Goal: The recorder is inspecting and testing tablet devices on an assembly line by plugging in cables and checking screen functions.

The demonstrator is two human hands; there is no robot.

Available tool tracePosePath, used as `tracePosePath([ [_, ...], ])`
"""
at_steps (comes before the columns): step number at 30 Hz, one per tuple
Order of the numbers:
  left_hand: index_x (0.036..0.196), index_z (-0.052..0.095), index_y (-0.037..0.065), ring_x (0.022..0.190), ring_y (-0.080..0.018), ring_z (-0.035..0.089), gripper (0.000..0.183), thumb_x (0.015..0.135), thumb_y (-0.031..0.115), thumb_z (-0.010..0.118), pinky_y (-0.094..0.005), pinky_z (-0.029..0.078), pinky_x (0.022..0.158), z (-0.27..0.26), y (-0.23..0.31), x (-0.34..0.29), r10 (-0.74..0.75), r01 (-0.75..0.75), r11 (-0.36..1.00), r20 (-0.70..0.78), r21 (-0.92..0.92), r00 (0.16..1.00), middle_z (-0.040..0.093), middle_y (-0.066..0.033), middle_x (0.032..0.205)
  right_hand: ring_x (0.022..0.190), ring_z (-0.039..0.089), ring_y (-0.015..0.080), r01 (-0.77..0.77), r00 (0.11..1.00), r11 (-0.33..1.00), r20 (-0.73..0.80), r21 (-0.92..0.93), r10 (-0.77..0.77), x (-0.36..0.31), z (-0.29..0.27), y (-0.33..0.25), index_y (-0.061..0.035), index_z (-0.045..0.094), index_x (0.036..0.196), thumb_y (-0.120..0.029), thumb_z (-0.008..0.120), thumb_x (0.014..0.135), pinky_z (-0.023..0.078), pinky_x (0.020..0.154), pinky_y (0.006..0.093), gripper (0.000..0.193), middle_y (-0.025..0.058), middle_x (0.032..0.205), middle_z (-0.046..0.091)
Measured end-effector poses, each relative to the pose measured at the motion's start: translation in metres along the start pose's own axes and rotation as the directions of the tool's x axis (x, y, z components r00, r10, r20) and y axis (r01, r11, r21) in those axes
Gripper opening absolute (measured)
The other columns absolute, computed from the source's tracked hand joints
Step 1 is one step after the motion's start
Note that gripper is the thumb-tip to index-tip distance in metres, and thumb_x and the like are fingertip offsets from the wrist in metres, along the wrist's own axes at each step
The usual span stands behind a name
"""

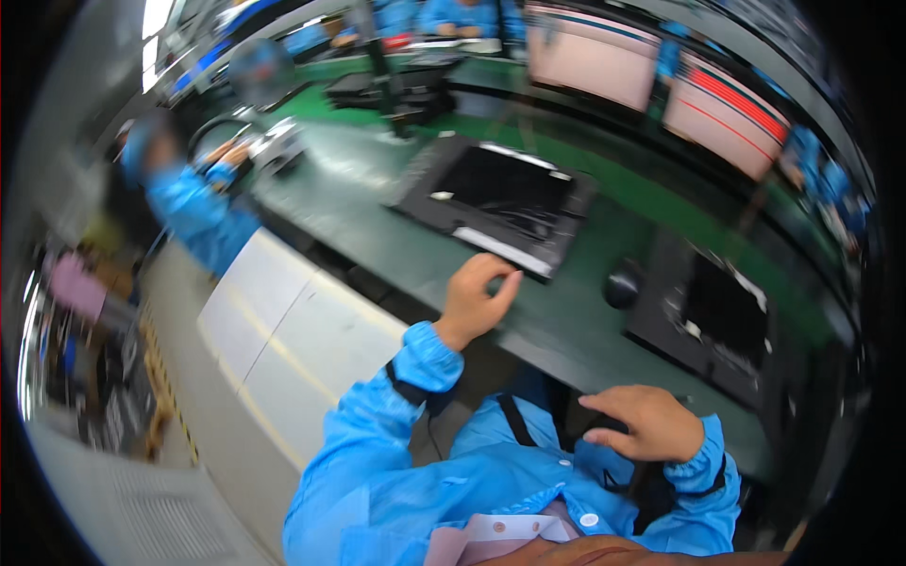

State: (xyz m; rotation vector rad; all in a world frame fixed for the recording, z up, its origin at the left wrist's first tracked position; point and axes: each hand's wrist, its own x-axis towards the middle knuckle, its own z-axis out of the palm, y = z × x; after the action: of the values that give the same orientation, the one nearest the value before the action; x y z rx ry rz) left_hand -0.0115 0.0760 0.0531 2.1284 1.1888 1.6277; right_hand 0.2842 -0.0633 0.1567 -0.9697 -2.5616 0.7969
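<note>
My left hand (477, 297) hovers at the near edge of the green bench, just short of a black tray-like fixture (415, 193). Its fingers curl loosely, with a gap beside the thumb and nothing seen between them. In that fixture lies a dark flat panel (500, 184) with white strips along two sides. Lower right, in front of my body, my right hand (646, 422) is open, thumb apart from the fingers, and holds nothing visible. A second black fixture (661, 325) with a dark panel (727, 307) lies beyond it.
A round black object (622, 283) sits between the fixtures. Two lit monitors (592, 57) (725, 115) stand at the back. Black cases (377, 91) are stacked near a post. At left, a co-worker in blue (203, 212) sits by a white device (276, 146); a pale tabletop (293, 330) adjoins the bench.
</note>
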Motion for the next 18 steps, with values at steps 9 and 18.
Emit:
tracePosePath([
  [9,0.076,0.061,0.001,0.053,-0.0036,0.035,0.023,0.093,0.013,0.071,-0.0262,0.029,0.048,0.052,0.012,-0.028,-0.311,0.347,0.921,0.201,-0.177,0.929,0.041,0.0045,0.053,0.061,0.061,0.0218,-0.399,0.595,0.895,-0.686,0.201,0.419,-0.098,0.071,0.059,-0.0010,0.072,0.092,-0.008,0.072,0.087,0.046,0.056,0.0321,0.009,0.0117,0.075,0.066],
  [18,0.068,0.058,0.005,0.043,-0.0207,0.042,0.030,0.089,0.019,0.074,-0.0349,0.035,0.046,0.062,0.024,-0.033,-0.230,0.191,0.967,0.258,0.170,0.938,0.047,-0.0079,0.051,0.059,0.061,0.0261,-0.423,0.388,0.879,-0.833,0.221,0.396,-0.098,0.087,0.066,-0.0040,0.071,0.091,-0.009,0.071,0.087,0.047,0.055,0.0356,0.006,0.0088,0.073,0.065],
])
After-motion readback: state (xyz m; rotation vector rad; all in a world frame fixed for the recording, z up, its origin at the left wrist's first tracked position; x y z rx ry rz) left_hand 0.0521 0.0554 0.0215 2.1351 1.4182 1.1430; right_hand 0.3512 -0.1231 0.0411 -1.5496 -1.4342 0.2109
